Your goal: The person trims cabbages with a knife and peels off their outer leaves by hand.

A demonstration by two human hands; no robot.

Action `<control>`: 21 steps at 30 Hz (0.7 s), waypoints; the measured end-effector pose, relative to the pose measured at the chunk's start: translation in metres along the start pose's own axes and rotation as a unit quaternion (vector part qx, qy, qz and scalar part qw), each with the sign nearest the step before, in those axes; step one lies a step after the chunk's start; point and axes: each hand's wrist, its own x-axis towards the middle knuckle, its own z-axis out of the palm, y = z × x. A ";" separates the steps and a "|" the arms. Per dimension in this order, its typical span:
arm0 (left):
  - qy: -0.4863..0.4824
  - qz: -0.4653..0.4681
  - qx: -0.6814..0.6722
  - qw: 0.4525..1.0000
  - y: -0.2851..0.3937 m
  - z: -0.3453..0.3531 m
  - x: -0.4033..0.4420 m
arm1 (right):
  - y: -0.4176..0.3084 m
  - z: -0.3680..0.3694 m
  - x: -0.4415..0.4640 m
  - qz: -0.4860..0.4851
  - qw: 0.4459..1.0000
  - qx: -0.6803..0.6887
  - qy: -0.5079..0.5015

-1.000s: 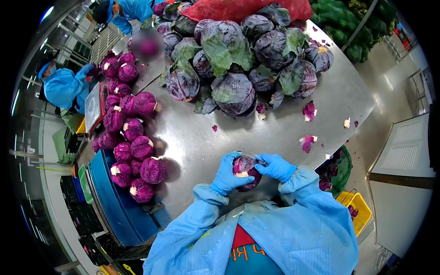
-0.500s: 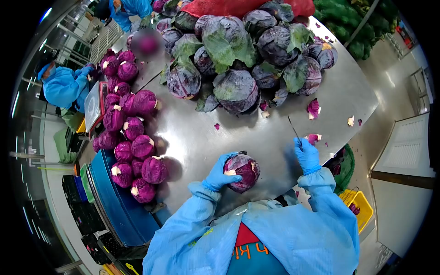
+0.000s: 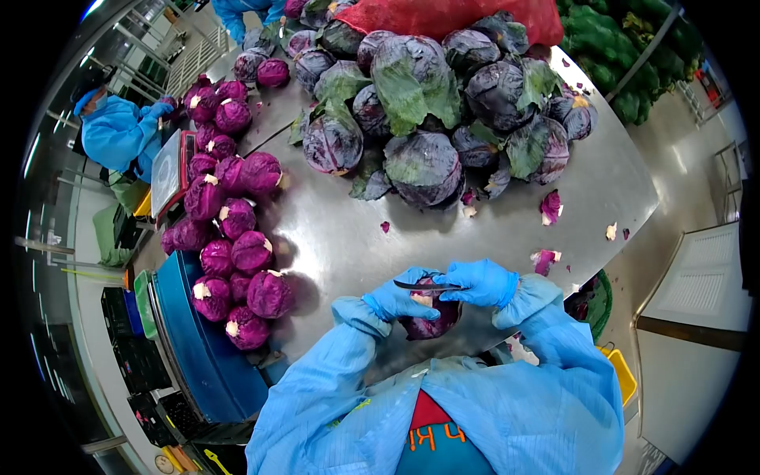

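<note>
In front of my body a purple cabbage [image 3: 431, 323] is held over the near edge of the metal table [image 3: 332, 261]. My left hand [image 3: 398, 302], in a blue glove, grips the cabbage from its left side. My right hand [image 3: 480, 283], gloved too, is closed on a knife [image 3: 427, 286]. The dark blade lies across the top of the cabbage, close to its pale stem end and my left fingers. The knife's handle is hidden inside my right hand.
Trimmed purple cabbages [image 3: 237, 218] line the left side, near a scale [image 3: 170, 174] and blue bin [image 3: 210, 340]. Untrimmed cabbages [image 3: 423, 162] are heaped at the back by a red sack [image 3: 459, 17]. Leaf scraps [image 3: 551, 207] lie right. A co-worker [image 3: 123, 134] stands far left.
My right hand has moved left with the knife, from the table's right side to the cabbage. The blade now lies over the cabbage, which my left hand still holds.
</note>
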 end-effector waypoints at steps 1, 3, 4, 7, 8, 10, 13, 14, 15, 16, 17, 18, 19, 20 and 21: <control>-0.033 0.039 0.008 0.999 -0.001 -0.002 0.007 | 0.001 -0.002 -0.001 -0.001 1.000 -0.015 -0.006; 0.020 0.001 0.012 1.000 -0.008 0.001 0.001 | 0.003 0.002 -0.006 -0.003 0.996 -0.085 0.041; 0.047 -0.018 0.014 0.999 -0.008 0.002 -0.001 | 0.006 0.006 -0.010 -0.004 0.991 -0.119 0.065; 0.049 -0.016 -0.006 0.999 -0.017 0.004 -0.014 | 0.052 0.025 -0.030 0.144 0.945 -0.225 0.189; 0.064 0.034 0.020 0.997 -0.021 0.005 -0.018 | 0.080 0.032 -0.042 0.187 0.918 -0.243 0.251; 0.101 0.007 -0.041 0.994 -0.009 0.013 -0.031 | 0.099 0.022 -0.074 0.247 0.886 -0.241 0.310; 0.154 -0.002 -0.119 0.981 -0.015 0.026 -0.052 | 0.105 0.015 -0.113 0.439 0.805 -0.177 0.359; 0.167 0.003 -0.140 0.976 -0.017 0.028 -0.055 | 0.087 0.010 -0.115 0.471 0.778 -0.173 0.378; 0.181 -0.007 -0.132 0.975 -0.017 0.030 -0.057 | 0.068 0.009 -0.113 0.454 0.802 -0.115 0.370; 0.190 -0.022 -0.106 0.976 -0.017 0.032 -0.058 | 0.050 0.014 -0.106 0.435 0.823 -0.056 0.361; 0.199 -0.036 -0.080 0.976 -0.018 0.033 -0.059 | 0.035 0.030 -0.096 0.388 0.850 0.057 0.353; 0.209 -0.050 -0.051 0.975 -0.018 0.034 -0.058 | 0.019 0.044 -0.080 0.332 0.863 0.168 0.341; 0.209 -0.064 0.000 0.976 -0.018 0.035 -0.055 | -0.011 0.044 -0.060 0.342 0.887 0.186 0.248; 0.203 -0.075 0.072 0.974 -0.015 0.037 -0.052 | -0.038 0.043 -0.045 0.348 0.902 0.204 0.153; 0.196 -0.087 0.144 0.966 -0.009 0.040 -0.049 | -0.036 0.064 -0.036 0.287 0.931 0.145 0.175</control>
